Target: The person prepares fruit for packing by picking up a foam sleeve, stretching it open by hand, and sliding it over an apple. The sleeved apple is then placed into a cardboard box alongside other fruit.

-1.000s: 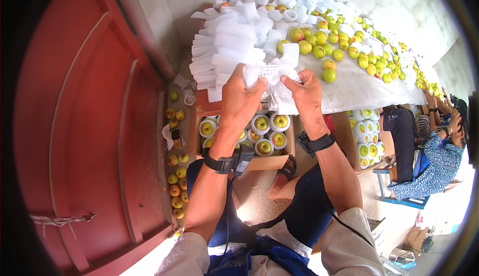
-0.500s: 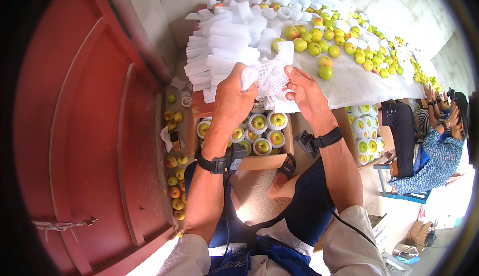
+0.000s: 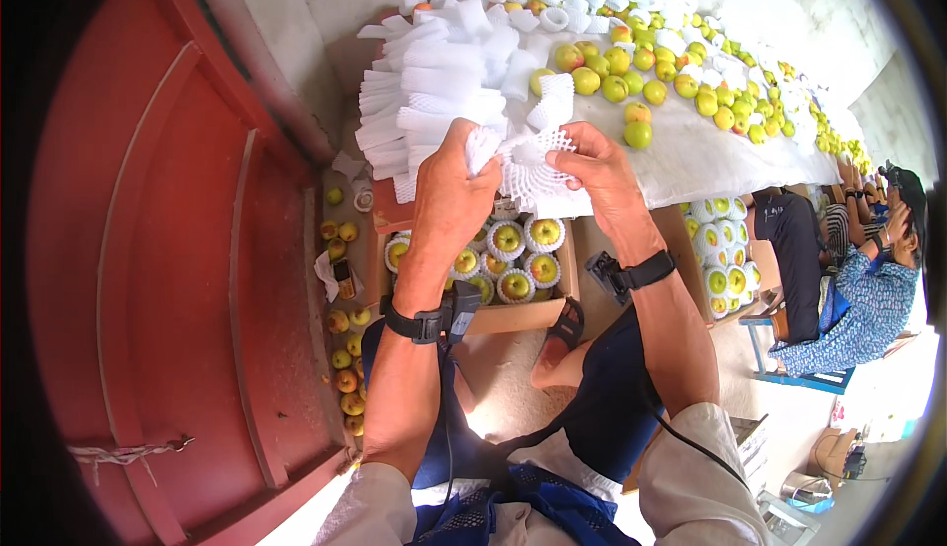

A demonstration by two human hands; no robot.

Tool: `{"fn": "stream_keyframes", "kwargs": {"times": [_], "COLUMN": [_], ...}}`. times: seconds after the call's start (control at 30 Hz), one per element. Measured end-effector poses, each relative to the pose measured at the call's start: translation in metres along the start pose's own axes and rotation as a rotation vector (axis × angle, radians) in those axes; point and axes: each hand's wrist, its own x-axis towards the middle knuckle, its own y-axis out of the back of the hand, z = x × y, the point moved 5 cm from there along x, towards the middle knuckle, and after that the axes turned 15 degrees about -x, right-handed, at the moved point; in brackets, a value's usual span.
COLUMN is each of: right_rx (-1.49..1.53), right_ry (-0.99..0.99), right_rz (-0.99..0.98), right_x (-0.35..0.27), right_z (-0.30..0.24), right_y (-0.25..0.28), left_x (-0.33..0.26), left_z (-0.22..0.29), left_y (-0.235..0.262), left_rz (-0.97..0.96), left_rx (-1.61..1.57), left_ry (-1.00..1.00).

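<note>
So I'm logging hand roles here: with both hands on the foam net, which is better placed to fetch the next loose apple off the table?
Probably the right hand. The nearest loose apples lie just beyond its fingers, while the left hand sits beside the stack of foam nets and could keep gripping the foam net.

One white foam mesh sleeve (image 3: 533,166), held between left hand (image 3: 456,186) and right hand (image 3: 600,173) above the worktop (image 3: 710,156) edge. Its netting is stretched open, fanned wide between both grips. Whether a fruit sits inside cannot be confirmed; fingers cover the middle.
</note>
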Motion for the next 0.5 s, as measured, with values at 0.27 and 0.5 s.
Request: {"fn": "stream_keyframes", "kwargs": {"times": [0.27,0.5], "right_rx": [0.064,0.274], "right_ry": [0.02,-0.073], "right_rz": [0.098,0.083], "right_x": [0.0,0.004], "right_z": [0.004,0.009], "right_y": [0.012,0.016], "left_x": [-0.002,0.0], "left_z": [-0.005,0.003], "left_y": [-0.007,0.001], "left_rz": [-0.045,0.028], "left_rx": [-0.225,-0.578], "left_ry": [0.168,0.208]}}
